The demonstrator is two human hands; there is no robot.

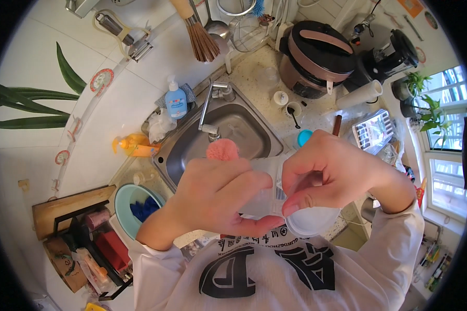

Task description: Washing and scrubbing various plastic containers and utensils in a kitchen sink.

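Both hands are raised close together over the near edge of the stainless steel sink point(243, 120). My left hand point(218, 198) grips a clear plastic container point(258, 196) from its left side, thumb and fingers around it. At its right, my right hand point(327, 175) pinches the rim of a round translucent plastic cup or container point(315, 221) between thumb and fingers. The two plastic pieces meet between the hands; whether they are joined I cannot tell. A pink fluffy ball point(222, 149) shows just beyond my left hand, below the faucet point(214, 116).
A blue pump bottle point(176, 101) and an orange one point(134, 144) stand left of the sink. An electric pressure cooker point(317, 58), small white cups point(281, 98) and a turquoise lid point(305, 137) are to the right. A light green basin point(126, 210) holding something blue sits at lower left.
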